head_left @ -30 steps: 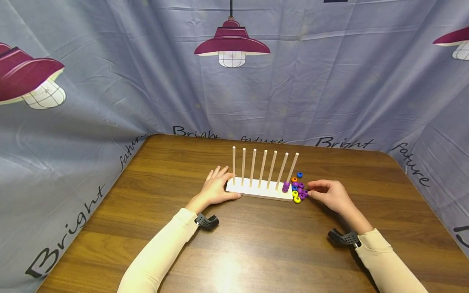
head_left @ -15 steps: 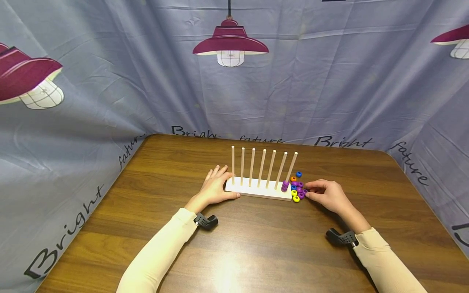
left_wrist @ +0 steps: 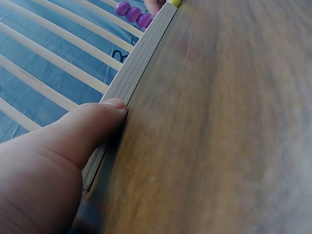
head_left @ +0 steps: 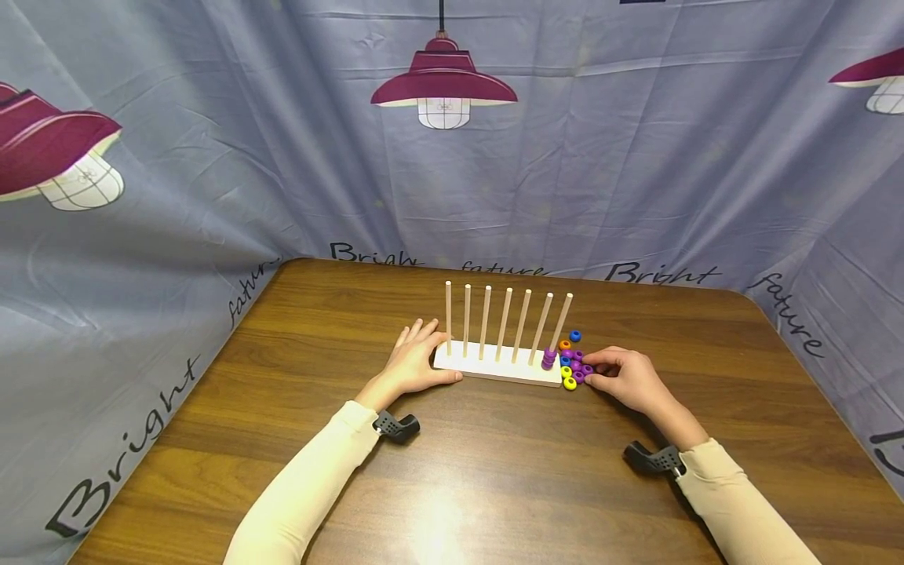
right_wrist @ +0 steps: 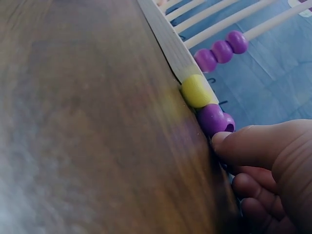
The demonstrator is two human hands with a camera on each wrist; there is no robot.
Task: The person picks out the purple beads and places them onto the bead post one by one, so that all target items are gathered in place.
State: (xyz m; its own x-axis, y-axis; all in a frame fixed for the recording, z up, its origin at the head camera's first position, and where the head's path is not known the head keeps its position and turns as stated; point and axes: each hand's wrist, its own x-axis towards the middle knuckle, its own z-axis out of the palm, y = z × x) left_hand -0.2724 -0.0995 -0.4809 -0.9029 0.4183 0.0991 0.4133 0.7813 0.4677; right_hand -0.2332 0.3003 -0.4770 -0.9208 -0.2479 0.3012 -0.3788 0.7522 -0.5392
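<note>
A white wooden base with several upright pegs, a peg stand point(head_left: 494, 367), sits on the table. Three purple beads point(right_wrist: 222, 51) are stacked on its rightmost peg. My left hand point(head_left: 413, 365) holds the stand's left end, thumb point(left_wrist: 105, 114) against the front edge and fingers behind. Loose beads lie against the stand's right end: purple, two yellow beads point(head_left: 569, 383), blue and orange. My right hand point(head_left: 628, 380) pinches a purple bead point(head_left: 588, 369) at the right side of this cluster between thumb and index finger. In the right wrist view the thumb partly hides the beads there.
One blue bead point(head_left: 575, 336) lies a little behind the others, with an orange bead point(head_left: 564, 345) near it. The brown wooden table point(head_left: 452, 463) reaches back to a grey-blue curtain point(head_left: 565, 173) printed with lamps and lettering.
My right hand has moved slightly left, and its thumb and index finger have closed in on a purple bead. The left hand and the stand stay in place.
</note>
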